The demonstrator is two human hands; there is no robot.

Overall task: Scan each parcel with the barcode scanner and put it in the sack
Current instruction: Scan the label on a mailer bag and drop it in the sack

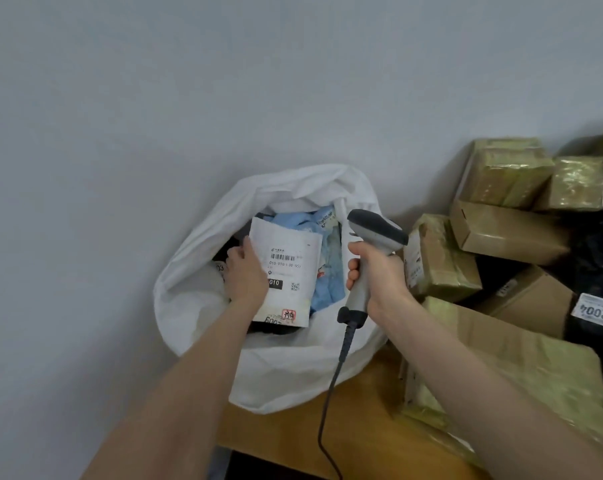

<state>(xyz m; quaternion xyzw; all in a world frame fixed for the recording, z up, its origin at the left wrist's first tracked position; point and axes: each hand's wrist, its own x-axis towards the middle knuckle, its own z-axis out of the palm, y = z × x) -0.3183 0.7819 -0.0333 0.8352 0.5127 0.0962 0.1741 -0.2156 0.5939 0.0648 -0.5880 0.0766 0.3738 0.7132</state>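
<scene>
Pale wall (189, 98) behind, wooden table (362, 420) edge below, open white sack (286, 368) between.

Left hand (246, 273): thumb on top, fingers wrapped over the left edge of a flat white parcel (289, 271). It is held label-up, right over the sack mouth, above blue and white packets already inside. The parcel's long axis runs away from the person.

Right hand (376, 275): fingers closed round the handle of the barcode scanner (373, 233), cable (331, 393) trailing down across the table. The scanner stands just right of the parcel, nose toward the upper left.

The barcode (282, 258) lies left of and below the nose. Likely the scan is in hand; the drop is then the left hand's job.

Taped cartons (501, 230) are stacked to the right.
</scene>
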